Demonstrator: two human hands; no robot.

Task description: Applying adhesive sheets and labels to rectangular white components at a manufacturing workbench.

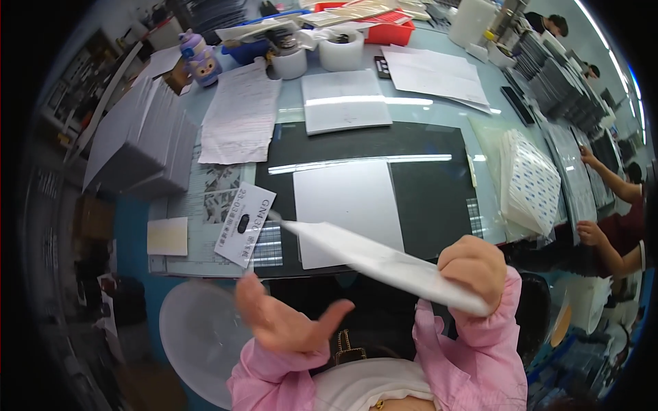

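Right hand (473, 270): fingers curled into a fist, closed on the near end of a thin white piece (384, 264).
Left hand (284, 318): open and bare, thumb spread wide from the fingers (their outline is blurred).
Hard to make out: the right fingers cover the gripped end; the thin white piece is blurred and slanted, so I cannot tell whether it is folded.
Thin white piece: runs from the right fist up and leftward, its far tip beyond the left fingertips, near a printed card (236, 234).
White sheet (349, 192): on the black mat (432, 185), ahead of both hands, partly hidden by the thin white piece.
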